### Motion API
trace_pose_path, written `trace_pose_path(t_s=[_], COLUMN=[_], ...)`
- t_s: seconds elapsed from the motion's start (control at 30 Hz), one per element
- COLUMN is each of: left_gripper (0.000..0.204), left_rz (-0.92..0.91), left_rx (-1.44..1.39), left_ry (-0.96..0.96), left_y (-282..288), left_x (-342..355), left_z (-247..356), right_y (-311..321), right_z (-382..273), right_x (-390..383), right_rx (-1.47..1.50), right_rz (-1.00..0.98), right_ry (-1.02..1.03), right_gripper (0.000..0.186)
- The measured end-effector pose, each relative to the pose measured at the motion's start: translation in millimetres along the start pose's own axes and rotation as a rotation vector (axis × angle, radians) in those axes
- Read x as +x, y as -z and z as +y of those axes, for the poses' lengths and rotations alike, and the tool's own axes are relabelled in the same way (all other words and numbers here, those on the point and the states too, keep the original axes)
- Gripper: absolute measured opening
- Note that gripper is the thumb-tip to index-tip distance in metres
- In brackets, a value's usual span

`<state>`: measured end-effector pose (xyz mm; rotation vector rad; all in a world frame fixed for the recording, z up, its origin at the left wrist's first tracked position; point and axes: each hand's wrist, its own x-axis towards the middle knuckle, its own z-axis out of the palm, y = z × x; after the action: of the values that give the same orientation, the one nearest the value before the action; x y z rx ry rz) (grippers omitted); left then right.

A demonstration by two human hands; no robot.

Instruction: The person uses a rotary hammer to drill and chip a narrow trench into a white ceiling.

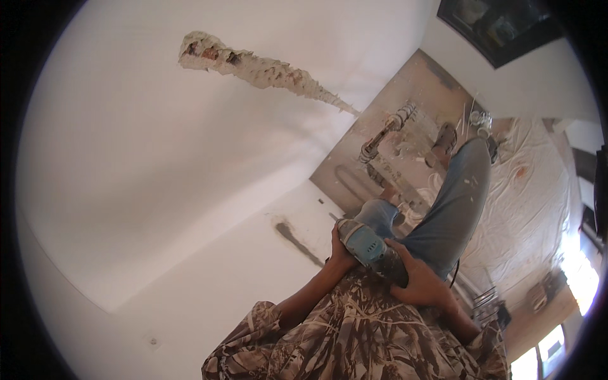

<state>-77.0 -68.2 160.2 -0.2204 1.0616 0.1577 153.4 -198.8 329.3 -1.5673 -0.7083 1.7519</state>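
Observation:
A teal and dark grey power drill point(366, 244) lies across my lap area, held in both hands. My left hand point(342, 251) is closed around its front end, near the pale collar. At the rear, the fingers and thumb of my right hand point(423, 280) wrap the dark handle. A thin bit points up and left from the drill's front. In the white wall, a rough chiselled groove point(253, 68) exposes broken plaster and reddish brick; it narrows toward the floor. The drill is apart from this groove.
A long object with coiled ends point(384, 134) lies on the dusty floor near my feet. Crumpled plastic sheeting point(516, 196) covers the right side. Another narrow dark groove point(297, 243) marks the lower-left wall. A black-framed panel point(500, 28) hangs at upper right.

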Motion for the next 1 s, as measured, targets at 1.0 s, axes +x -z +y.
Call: trace_pose_path(t_s=[1.0], left_gripper=[0.081], left_rz=[-0.024], left_rx=[-0.562], left_ry=[0.003], left_y=[44], left_x=[11], left_z=[-70], right_y=[110], right_z=[-7], right_x=[292], right_rx=[-0.529], right_rz=[0.191], right_ry=[0.362], right_gripper=[0.029])
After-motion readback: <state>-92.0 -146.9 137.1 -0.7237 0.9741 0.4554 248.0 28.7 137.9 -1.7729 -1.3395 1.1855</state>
